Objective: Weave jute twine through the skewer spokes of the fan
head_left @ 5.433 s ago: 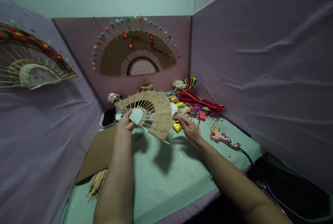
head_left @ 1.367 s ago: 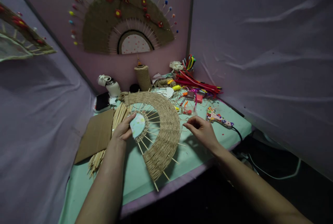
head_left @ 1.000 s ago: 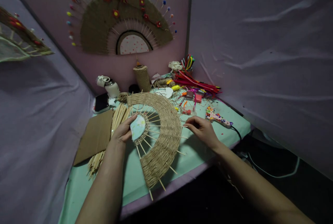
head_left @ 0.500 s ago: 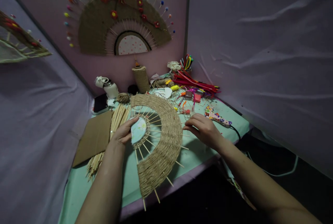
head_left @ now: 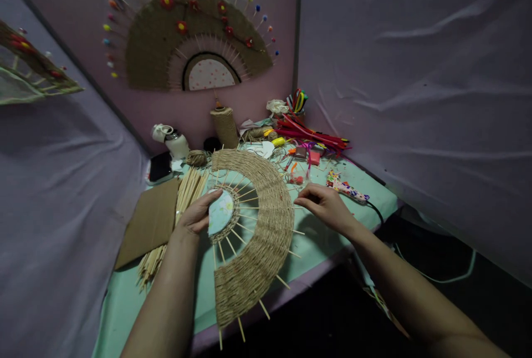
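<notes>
My left hand (head_left: 198,213) grips a half-round woven fan (head_left: 272,208) by its pale blue floral centre, with the thumb on top. The band is twine woven over thin wooden sticks, whose bare tips poke out past the outer edge. The fan is tilted, its arc facing right. At that outer edge is my right hand (head_left: 322,205), thumb and fingers pinched together beside a stick tip. Whatever lies between those fingertips is too small to make out.
Bamboo sticks (head_left: 189,192) and a cardboard sheet (head_left: 147,222) lie left. Behind stand a twine spool (head_left: 225,127) and a jar (head_left: 177,144). Red pipe cleaners (head_left: 311,133) and a corded, patterned glue gun (head_left: 349,189) are right. A decorated fan (head_left: 149,42) hangs on the wall.
The woven fan has turned slightly clockwise, its lower end swinging down and left. My right hand stays by the outer edge, its fingers curled a little more tightly.
</notes>
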Demonstrator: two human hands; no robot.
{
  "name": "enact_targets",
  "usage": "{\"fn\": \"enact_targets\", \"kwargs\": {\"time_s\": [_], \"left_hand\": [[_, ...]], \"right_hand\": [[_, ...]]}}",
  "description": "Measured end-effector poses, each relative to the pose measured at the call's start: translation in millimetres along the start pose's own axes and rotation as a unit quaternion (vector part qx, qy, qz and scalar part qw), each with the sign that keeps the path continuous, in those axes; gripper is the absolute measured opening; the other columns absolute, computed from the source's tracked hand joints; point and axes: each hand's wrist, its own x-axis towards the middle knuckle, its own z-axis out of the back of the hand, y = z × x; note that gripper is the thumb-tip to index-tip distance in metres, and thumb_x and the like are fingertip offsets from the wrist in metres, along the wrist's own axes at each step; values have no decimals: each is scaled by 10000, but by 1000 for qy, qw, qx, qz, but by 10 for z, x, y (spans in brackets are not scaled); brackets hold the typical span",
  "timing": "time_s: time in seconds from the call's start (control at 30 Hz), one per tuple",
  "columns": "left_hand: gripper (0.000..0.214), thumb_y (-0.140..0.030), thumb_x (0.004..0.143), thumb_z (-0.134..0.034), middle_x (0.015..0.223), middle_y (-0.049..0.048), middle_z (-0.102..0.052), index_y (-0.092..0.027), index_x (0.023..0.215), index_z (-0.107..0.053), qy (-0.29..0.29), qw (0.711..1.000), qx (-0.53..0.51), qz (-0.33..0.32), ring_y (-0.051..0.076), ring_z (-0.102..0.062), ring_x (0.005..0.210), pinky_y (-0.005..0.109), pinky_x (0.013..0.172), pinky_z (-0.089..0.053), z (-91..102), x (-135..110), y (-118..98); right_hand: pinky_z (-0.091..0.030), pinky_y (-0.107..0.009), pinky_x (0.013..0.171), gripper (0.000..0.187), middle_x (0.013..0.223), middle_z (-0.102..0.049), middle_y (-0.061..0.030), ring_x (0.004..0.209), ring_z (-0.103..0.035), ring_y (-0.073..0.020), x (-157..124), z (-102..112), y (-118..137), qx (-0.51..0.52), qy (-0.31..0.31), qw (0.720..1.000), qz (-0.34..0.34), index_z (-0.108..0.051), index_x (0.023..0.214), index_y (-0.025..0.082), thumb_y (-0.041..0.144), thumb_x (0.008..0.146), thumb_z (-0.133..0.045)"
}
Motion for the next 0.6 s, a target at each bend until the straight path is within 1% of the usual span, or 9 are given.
{"fn": "enact_targets", "kwargs": {"time_s": [0.07, 0.17, 0.23, 0.3, 0.37, 0.43, 0.6], "left_hand": [[155, -71, 825, -478, 643, 77, -677, -72, 917, -602, -3, 1000, -5, 10, 167, -668, 569, 289, 616, -578, 1, -3, -2], [134, -70, 822, -478, 638, 74, -677, -77, 882, -598, -12, 1000, -11, 9, 162, -661, 545, 281, 596, -576, -11, -16, -3], [134, -62, 819, -474, 634, 75, -678, -79, 859, -601, -14, 1000, -10, 4, 163, -659, 535, 269, 570, -572, -38, -35, -5], [145, -62, 823, -465, 637, 82, -680, -78, 846, -608, -10, 1000, -3, 7, 165, -658, 531, 259, 546, -567, -70, -58, -7], [159, -66, 829, -457, 638, 90, -680, -76, 833, -615, -6, 1000, 4, 11, 168, -659, 536, 259, 551, -567, -88, -75, -7], [157, -68, 828, -462, 638, 93, -679, -76, 824, -618, -1, 1000, 11, 14, 170, -661, 546, 266, 577, -570, -79, -76, -3], [88, -67, 790, -534, 667, 76, -678, -87, 835, -606, 22, 1000, 8, 12, 162, -665, 576, 273, 611, -568, 34, -18, 23]], "right_hand": [[-400, -236, 566, 218, 651, -605, -6, 592, -524, -113, 0, -57, -14, 13, -2, 1000, -21, -596, 678, 175, 346, 813, -603], [-386, -234, 553, 260, 610, -585, 2, 568, -500, -108, 13, -93, -44, 14, -6, 999, -34, -573, 633, 172, 369, 797, -615], [-401, -236, 568, 245, 634, -594, -2, 584, -509, -111, 29, -82, -75, 27, 6, 999, -32, -577, 653, 172, 361, 809, -600], [-433, -246, 613, 199, 705, -619, -18, 637, -542, -121, 51, -55, -109, 46, 25, 998, -15, -597, 725, 174, 334, 839, -561], [-456, -264, 661, 170, 775, -635, -35, 700, -571, -134, 75, -22, -131, 51, 32, 998, 14, -610, 801, 178, 307, 866, -521], [-461, -276, 681, 166, 797, -637, -45, 734, -581, -144, 101, 9, -134, 30, 22, 998, 42, -613, 827, 179, 294, 878, -505], [-447, -276, 673, 158, 752, -619, -36, 707, -570, -143, 148, 71, -95, -35, -23, 995, 96, -595, 781, 183, 284, 878, -522]]}}
